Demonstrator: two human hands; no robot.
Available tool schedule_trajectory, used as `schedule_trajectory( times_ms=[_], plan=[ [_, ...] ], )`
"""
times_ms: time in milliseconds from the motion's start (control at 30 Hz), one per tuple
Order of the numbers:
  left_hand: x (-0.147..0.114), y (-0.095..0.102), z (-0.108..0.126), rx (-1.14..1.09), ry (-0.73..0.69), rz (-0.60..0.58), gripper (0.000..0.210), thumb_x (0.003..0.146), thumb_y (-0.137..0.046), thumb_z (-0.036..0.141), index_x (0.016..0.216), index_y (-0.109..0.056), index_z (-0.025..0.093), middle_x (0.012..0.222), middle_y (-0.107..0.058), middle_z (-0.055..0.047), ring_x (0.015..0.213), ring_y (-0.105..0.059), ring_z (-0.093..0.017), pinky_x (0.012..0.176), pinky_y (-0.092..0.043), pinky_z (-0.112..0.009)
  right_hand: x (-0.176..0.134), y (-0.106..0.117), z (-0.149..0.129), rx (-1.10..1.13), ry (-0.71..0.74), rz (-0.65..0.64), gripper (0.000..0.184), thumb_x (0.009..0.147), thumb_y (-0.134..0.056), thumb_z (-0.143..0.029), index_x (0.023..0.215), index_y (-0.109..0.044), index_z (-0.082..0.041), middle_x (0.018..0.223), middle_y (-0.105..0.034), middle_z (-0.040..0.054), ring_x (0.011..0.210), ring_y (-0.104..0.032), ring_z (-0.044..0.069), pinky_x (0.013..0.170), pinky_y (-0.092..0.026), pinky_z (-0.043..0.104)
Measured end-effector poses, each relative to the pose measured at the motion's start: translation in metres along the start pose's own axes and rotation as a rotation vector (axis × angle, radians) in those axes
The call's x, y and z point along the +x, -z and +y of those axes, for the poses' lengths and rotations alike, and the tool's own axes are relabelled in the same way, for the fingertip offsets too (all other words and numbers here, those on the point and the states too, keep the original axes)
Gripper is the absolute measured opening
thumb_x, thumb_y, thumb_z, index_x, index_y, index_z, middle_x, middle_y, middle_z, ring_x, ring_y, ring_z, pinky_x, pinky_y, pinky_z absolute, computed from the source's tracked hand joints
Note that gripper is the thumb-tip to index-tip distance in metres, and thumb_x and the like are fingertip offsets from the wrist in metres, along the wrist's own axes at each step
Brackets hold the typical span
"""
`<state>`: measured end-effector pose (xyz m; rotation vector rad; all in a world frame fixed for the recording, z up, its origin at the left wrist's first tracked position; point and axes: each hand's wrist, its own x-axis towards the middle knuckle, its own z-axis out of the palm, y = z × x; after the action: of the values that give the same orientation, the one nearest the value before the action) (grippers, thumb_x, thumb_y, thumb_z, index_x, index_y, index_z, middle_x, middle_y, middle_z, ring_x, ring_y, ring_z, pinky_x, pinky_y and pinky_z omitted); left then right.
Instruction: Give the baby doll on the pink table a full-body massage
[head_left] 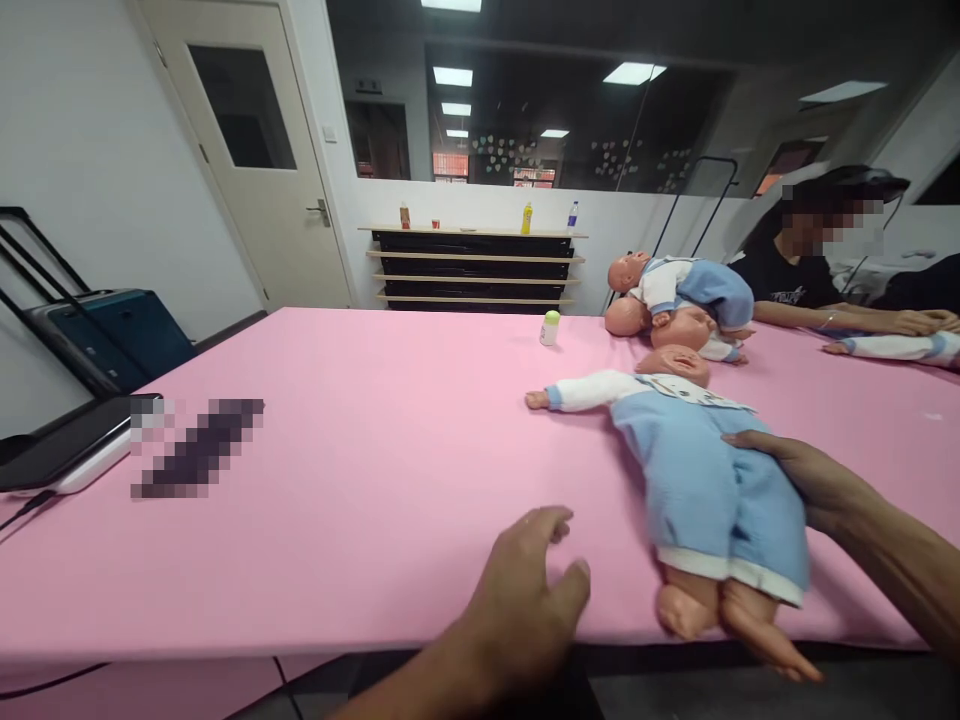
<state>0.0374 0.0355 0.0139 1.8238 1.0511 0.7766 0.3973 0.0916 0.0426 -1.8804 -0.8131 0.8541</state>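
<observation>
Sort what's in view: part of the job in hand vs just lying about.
In the job:
- baby doll in blue outfit, right hand on its side
- left hand, open beside it
- pink-covered table under the doll

Apparently lying about:
- white bottle with green cap
- teal suitcase
- yellow drink bottle

Unclear: piled dolls.

The doll [701, 470] is on the tbl [360, 460], on your R, w/ your R hand [806, 475] at its R edge. Your L hand [525, 585] is L of it. Behind it: pile of dolls [686, 290], w/ a bottle [550, 328] to the L. Shelf [472, 265] is past the tbl, door [259, 205] back L.
</observation>
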Motion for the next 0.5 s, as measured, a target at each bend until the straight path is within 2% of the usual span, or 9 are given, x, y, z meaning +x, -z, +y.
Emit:
schedule_trajectory(
  times_ms=[67,100,167,267,367,433,500],
  plan=[
    [0.027,0.002,-0.001,-0.082,0.141,-0.048,0.059,0.083,-0.050,0.039,0.136,-0.048,0.012,0.126,-0.054,-0.013,0.113,-0.053,-0.022,0.101,-0.044,-0.034,-0.018,-0.028,-0.001,0.296,-0.114,-0.274,0.030,0.081,-0.065,-0.028,0.102,-0.069,-0.008,0.105,-0.065,0.0268,0.076,-0.069,0.024,0.070,-0.052,0.035],
    [0.041,0.003,-0.005,-0.130,0.180,-0.039,0.060,0.083,-0.051,0.040,0.135,-0.049,0.011,0.126,-0.054,-0.013,0.113,-0.053,-0.022,0.100,-0.044,-0.033,-0.026,-0.044,-0.002,0.351,-0.125,-0.314,0.032,0.073,-0.072,-0.027,0.100,-0.069,-0.010,0.102,-0.067,0.0228,0.073,-0.069,0.025,0.070,-0.054,0.036],
    [0.065,0.005,-0.016,-0.239,0.216,-0.004,0.052,0.082,-0.049,0.039,0.123,-0.058,0.009,0.119,-0.059,-0.013,0.106,-0.056,-0.022,0.094,-0.045,-0.030,-0.042,-0.080,-0.005,0.401,-0.048,-0.370,0.037,0.063,-0.077,-0.022,0.097,-0.067,-0.011,0.094,-0.070,0.0157,0.068,-0.068,0.024,0.068,-0.055,0.036],
    [0.089,0.015,-0.036,-0.420,0.203,0.125,0.038,0.083,-0.043,0.036,0.094,-0.064,0.008,0.099,-0.065,-0.010,0.087,-0.059,-0.018,0.080,-0.048,-0.027,-0.059,-0.135,-0.016,0.512,0.087,-0.505,0.042,0.065,-0.073,-0.023,0.105,-0.064,-0.014,0.096,-0.071,0.0096,0.071,-0.068,0.022,0.070,-0.056,0.034],
    [0.105,0.042,-0.052,-0.607,0.206,0.308,0.039,0.083,-0.045,0.043,0.091,-0.064,0.009,0.087,-0.065,-0.007,0.078,-0.059,-0.015,0.077,-0.050,-0.026,-0.061,-0.181,-0.032,0.510,0.194,-0.546,0.038,0.069,-0.070,-0.025,0.105,-0.063,-0.014,0.104,-0.069,0.0085,0.082,-0.068,0.022,0.076,-0.056,0.032],
    [0.115,0.067,-0.060,-0.716,0.282,0.354,0.047,0.081,-0.052,0.049,0.101,-0.063,0.009,0.086,-0.066,-0.007,0.077,-0.062,-0.016,0.079,-0.051,-0.028,-0.055,-0.205,-0.041,0.423,0.295,-0.536,0.041,0.071,-0.070,-0.030,0.109,-0.062,-0.016,0.111,-0.067,0.0073,0.093,-0.066,0.022,0.082,-0.054,0.032],
    [0.128,0.090,-0.068,-0.723,0.348,0.360,0.052,0.075,-0.062,0.048,0.110,-0.061,0.009,0.091,-0.066,-0.009,0.080,-0.064,-0.018,0.081,-0.052,-0.031,-0.044,-0.225,-0.048,0.300,0.401,-0.503,0.044,0.072,-0.070,-0.035,0.113,-0.062,-0.018,0.117,-0.065,0.0054,0.102,-0.064,0.022,0.089,-0.052,0.034]
  ],
)
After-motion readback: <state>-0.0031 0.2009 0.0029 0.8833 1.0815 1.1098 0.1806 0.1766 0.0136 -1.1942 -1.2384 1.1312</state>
